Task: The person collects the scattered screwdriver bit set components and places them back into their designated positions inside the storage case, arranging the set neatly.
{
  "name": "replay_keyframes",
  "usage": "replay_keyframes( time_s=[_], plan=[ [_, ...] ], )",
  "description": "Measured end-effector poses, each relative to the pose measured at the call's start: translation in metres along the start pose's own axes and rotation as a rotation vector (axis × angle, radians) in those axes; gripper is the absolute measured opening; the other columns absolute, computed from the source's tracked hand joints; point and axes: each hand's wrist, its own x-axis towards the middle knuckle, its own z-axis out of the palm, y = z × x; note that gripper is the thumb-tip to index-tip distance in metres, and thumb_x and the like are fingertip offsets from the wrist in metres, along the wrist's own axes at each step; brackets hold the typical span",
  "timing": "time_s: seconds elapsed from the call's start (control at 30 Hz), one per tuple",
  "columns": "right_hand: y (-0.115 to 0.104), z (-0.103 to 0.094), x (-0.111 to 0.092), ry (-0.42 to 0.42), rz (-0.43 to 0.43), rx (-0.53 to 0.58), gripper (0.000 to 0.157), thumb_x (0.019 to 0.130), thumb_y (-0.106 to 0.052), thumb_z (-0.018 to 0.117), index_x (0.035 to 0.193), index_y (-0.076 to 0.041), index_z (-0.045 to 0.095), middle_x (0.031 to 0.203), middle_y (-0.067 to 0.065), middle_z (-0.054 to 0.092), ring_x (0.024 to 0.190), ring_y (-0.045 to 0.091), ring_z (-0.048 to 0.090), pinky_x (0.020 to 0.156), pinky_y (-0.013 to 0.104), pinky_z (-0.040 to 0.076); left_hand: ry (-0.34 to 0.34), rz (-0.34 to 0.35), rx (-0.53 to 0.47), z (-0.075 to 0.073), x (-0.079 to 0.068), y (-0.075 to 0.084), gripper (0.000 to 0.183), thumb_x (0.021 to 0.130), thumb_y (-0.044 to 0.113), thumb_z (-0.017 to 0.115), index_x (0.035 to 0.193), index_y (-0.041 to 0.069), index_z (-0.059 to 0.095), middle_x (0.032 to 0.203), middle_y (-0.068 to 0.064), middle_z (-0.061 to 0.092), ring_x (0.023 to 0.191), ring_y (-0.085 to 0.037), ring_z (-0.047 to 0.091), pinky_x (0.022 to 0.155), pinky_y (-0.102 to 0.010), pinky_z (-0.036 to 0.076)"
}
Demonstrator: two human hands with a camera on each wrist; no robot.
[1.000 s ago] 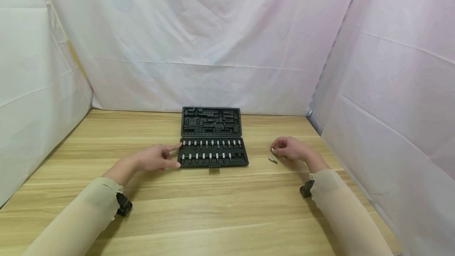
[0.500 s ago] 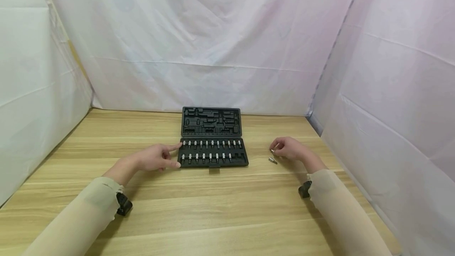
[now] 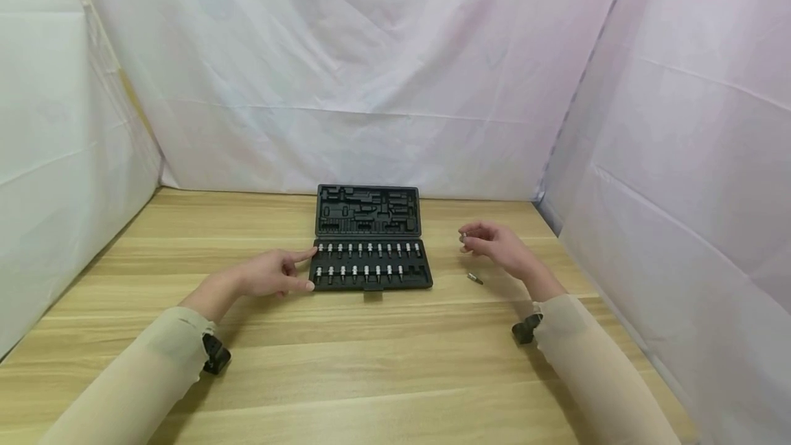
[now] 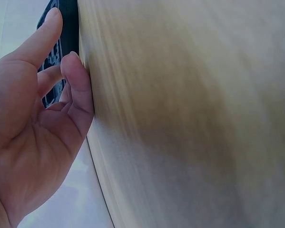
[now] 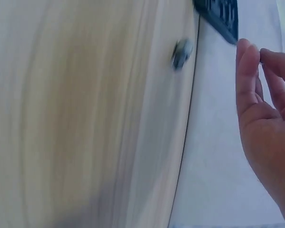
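An open black plastic case (image 3: pixel 421 280) lies on the table, with two rows of silver bit sockets (image 3: pixel 367 270) in its lower half. My left hand (image 3: pixel 268 275) touches the case's left side with a straight index finger and thumb. In the left wrist view, its other fingers bend loosely beside the case edge (image 4: pixel 71 28). Right of the case, my right hand (image 3: pixel 499 248) is raised and pinches a small bit socket (image 3: pixel 462 237) between thumb and fingertips. That socket is mostly hidden in the right wrist view. Another bit socket (image 3: pixel 474 278) lies on the table below this hand.
The case's lid (image 3: pixel 367 211) stands raised at the back, its moulded recesses showing. At the lower row's right end are bare slots (image 3: pixel 415 271). White cloth (image 3: pixel 371 74) hangs behind the wooden table (image 3: pixel 371 362) and along both sides.
My right hand has lifted from the table with the bit socket in its fingertips and shifted slightly away and left. The left hand and the case look unmoved.
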Motion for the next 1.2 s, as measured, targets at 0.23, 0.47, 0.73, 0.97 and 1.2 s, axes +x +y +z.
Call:
replay_keyframes(
  time_s=[0.23, 0.47, 0.73, 0.97, 1.2],
  plan=[
    [-0.017, 0.018, 0.003, -0.047, -0.014, 0.14, 0.047, 0.109, -0.008, 0.068, 0.151, 0.01, 0.056, 0.144, 0.035, 0.065, 0.116, 0.02, 0.077, 0.11, 0.048, 0.06, 0.002, -0.001, 0.007, 0.0, 0.001, -0.002, 0.094, 0.099, 0.041, 0.082, 0.174, 0.018, 0.03, 0.092, -0.009, 0.061, 0.079, -0.021, 0.063, 0.07, -0.033, 0.058],
    [-0.025, 0.032, 0.005, -0.073, -0.021, 0.148, 0.048, 0.108, -0.012, 0.07, 0.148, 0.012, 0.056, 0.138, 0.035, 0.066, 0.116, 0.028, 0.077, 0.108, 0.051, 0.061, 0.0, -0.002, 0.009, 0.0, 0.002, -0.003, 0.093, 0.1, 0.041, 0.081, 0.174, 0.018, 0.031, 0.092, -0.009, 0.061, 0.079, -0.021, 0.063, 0.069, -0.034, 0.058],
    [-0.025, 0.044, 0.009, -0.095, -0.009, 0.197, 0.042, 0.108, -0.006, 0.068, 0.144, 0.012, 0.058, 0.136, 0.034, 0.069, 0.111, 0.02, 0.078, 0.105, 0.047, 0.063, 0.003, 0.001, 0.024, -0.001, 0.001, -0.002, 0.093, 0.1, 0.042, 0.081, 0.174, 0.017, 0.031, 0.092, -0.009, 0.061, 0.079, -0.021, 0.063, 0.07, -0.034, 0.057],
    [-0.033, 0.053, 0.012, -0.074, 0.016, 0.009, 0.039, 0.103, -0.023, 0.079, 0.136, -0.003, 0.072, 0.124, 0.012, 0.078, 0.113, 0.028, 0.075, 0.097, 0.043, 0.064, 0.004, 0.006, 0.029, -0.002, 0.001, -0.001, 0.093, 0.1, 0.042, 0.081, 0.174, 0.017, 0.031, 0.092, -0.009, 0.061, 0.079, -0.021, 0.063, 0.069, -0.034, 0.057],
    [-0.043, 0.072, 0.02, -0.156, -0.008, -0.119, 0.028, 0.1, -0.022, 0.083, 0.124, -0.01, 0.079, 0.116, 0.005, 0.08, 0.106, 0.018, 0.074, 0.097, 0.039, 0.061, 0.001, 0.014, 0.022, -0.001, 0.0, -0.001, 0.093, 0.1, 0.041, 0.081, 0.174, 0.017, 0.03, 0.09, -0.008, 0.06, 0.077, -0.02, 0.061, 0.068, -0.032, 0.056]
  ],
)
